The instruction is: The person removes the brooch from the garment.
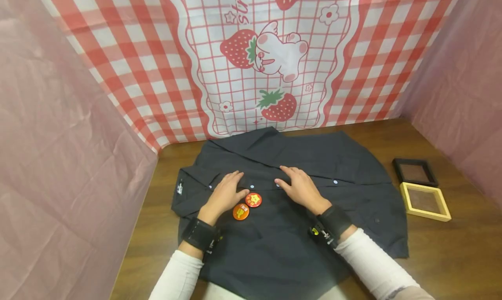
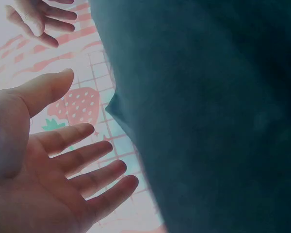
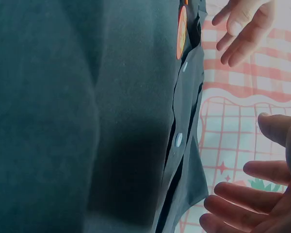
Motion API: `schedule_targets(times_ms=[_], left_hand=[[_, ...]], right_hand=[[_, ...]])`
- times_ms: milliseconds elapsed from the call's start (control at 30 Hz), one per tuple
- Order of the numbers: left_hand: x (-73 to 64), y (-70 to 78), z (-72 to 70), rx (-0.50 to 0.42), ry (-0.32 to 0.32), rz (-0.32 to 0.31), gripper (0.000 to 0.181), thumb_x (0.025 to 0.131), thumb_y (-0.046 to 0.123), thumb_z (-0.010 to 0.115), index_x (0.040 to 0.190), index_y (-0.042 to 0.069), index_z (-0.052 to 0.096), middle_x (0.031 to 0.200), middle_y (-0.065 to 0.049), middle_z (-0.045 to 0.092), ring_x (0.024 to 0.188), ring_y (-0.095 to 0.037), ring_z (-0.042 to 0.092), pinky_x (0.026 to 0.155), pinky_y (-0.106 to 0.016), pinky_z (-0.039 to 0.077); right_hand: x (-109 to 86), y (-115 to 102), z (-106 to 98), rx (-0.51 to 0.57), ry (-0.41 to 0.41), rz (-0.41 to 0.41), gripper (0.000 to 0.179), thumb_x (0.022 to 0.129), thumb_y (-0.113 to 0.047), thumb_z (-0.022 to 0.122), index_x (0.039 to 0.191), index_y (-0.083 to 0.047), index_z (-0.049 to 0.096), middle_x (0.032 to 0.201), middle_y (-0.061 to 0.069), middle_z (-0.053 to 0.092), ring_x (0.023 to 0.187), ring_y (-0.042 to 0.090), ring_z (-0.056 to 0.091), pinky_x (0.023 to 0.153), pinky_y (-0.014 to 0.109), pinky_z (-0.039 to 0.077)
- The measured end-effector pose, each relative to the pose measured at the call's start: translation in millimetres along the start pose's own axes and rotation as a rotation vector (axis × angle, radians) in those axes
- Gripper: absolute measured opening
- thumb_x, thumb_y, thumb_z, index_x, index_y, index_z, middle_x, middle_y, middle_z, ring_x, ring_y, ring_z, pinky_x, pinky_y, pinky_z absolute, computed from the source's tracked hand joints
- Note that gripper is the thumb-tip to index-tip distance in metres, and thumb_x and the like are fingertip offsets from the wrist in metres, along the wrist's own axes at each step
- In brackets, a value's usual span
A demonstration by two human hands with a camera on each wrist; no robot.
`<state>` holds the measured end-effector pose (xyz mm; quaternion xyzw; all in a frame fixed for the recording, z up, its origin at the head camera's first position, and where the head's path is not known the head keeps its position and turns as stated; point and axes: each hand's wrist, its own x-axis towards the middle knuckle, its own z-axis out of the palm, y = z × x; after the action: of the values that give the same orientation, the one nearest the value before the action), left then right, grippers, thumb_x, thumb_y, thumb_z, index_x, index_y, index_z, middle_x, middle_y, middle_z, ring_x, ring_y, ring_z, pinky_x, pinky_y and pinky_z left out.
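Note:
A dark button-up shirt (image 1: 282,234) lies spread on the table, its collar toward the left and its buttoned front running across. Over its collar side is my left hand (image 1: 224,193), fingers extended and nothing in them. My right hand (image 1: 301,189) hovers over the button strip farther right, likewise unfolded and holding nothing. Two round badges lie on the shirt beside my left thumb: a red one (image 1: 253,199) with a yellow star and an orange one (image 1: 241,212). In the right wrist view a pale button (image 3: 178,140) shows on the strip, with the fingers (image 3: 247,196) apart from the cloth.
At the right of the wooden table (image 1: 466,247) lie a black square frame (image 1: 431,178) and a pale yellow one (image 1: 427,212), close together. A red-checked strawberry cloth (image 1: 150,69) hangs at the back. Pink cloth (image 1: 70,130) hangs along both sides.

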<state>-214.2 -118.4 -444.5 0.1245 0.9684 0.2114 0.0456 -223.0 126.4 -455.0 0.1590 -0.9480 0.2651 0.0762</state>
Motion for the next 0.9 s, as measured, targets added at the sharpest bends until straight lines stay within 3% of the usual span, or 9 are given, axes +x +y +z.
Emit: schedule_targets(times_ms=[900], left_hand=[[-3.6, -4.7, 5.4, 0.007, -0.013, 0.008, 0.059, 0.091, 0.033, 0.068, 0.142, 0.008, 0.050, 0.146, -0.017, 0.048, 0.136, -0.034, 0.044, 0.114, -0.048, 0.035]], right_hand=[[-1.5, -8.8, 10.7, 0.035, -0.010, -0.018, 0.052, 0.092, -0.033, 0.067, 0.135, -0.006, 0.057, 0.127, 0.019, 0.063, 0.119, 0.037, 0.059, 0.099, 0.053, 0.047]])
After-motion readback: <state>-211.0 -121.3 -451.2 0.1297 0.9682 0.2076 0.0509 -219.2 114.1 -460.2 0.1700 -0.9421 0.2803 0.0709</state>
